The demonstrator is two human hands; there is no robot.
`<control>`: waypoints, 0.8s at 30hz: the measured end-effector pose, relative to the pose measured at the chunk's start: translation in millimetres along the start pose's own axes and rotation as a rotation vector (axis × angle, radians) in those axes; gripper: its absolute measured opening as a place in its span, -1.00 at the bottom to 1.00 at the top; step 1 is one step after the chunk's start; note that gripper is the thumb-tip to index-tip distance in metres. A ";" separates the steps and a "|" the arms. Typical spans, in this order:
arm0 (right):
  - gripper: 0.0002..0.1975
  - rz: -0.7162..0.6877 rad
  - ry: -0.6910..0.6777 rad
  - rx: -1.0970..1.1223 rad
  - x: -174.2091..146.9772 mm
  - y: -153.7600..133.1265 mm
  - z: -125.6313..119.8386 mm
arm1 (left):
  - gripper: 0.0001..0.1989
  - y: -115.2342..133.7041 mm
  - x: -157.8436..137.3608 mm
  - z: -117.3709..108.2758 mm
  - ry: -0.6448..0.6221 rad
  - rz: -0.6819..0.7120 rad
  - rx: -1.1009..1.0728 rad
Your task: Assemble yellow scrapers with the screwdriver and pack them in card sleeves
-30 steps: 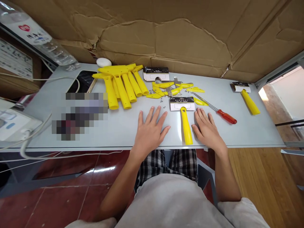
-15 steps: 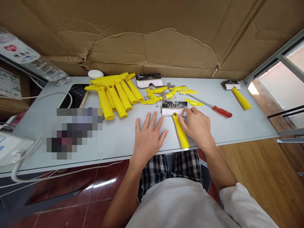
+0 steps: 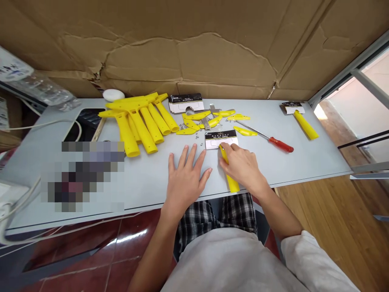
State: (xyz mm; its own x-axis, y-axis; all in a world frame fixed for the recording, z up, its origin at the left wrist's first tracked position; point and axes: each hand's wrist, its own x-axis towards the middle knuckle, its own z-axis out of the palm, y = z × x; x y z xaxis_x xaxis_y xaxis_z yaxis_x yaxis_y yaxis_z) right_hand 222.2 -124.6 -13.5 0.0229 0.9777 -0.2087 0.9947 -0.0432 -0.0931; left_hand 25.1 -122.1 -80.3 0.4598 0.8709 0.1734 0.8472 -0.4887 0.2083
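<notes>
My left hand (image 3: pixel 186 178) lies flat on the table with its fingers spread, holding nothing. Beside it my right hand (image 3: pixel 241 164) is closed over the upper part of a yellow scraper (image 3: pixel 232 184), which rests on the table near the front edge. A black-and-white card cover (image 3: pixel 215 140) sits across the scraper's head, so the blade end is hidden. Just behind the card are several yellow plastic clamp pieces (image 3: pixel 244 131), metal blades (image 3: pixel 206 123) and small loose screws (image 3: pixel 197 137). A screwdriver (image 3: pixel 281 144) with a red handle points toward these pieces.
Several yellow T-shaped handles (image 3: pixel 148 132) are piled at left, near a dark open box (image 3: pixel 88 125) and a white round object (image 3: pixel 113 95). More printed cards (image 3: pixel 186 104) lie at the back. Another carded scraper (image 3: pixel 306 125) is at far right. Cardboard (image 3: pixel 188 48) stands behind the table.
My right hand has shifted left, from the card's right edge onto the top of the scraper handle. My left hand stays spread on the table. The view has turned slightly.
</notes>
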 end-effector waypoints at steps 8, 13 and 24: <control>-0.47 -0.004 0.031 0.049 -10.7 39.0 -1.9 | -0.39 -1.9 -0.5 0.7 0.008 0.007 -0.016; -0.43 -0.031 0.099 0.090 -27.2 76.1 -23.7 | -0.40 -2.5 -0.4 1.9 0.010 0.004 -0.037; -0.43 0.074 0.305 0.025 37.8 231.1 -76.2 | -0.38 -3.4 0.0 2.1 0.018 0.023 -0.024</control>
State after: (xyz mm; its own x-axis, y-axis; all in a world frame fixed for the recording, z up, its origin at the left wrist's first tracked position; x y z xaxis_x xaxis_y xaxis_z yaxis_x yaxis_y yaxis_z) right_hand 460.6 -81.9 31.4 0.1278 0.9881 0.0857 0.9866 -0.1178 -0.1130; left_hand 22.8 -120.4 -82.9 0.4741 0.8584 0.1961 0.8297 -0.5101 0.2269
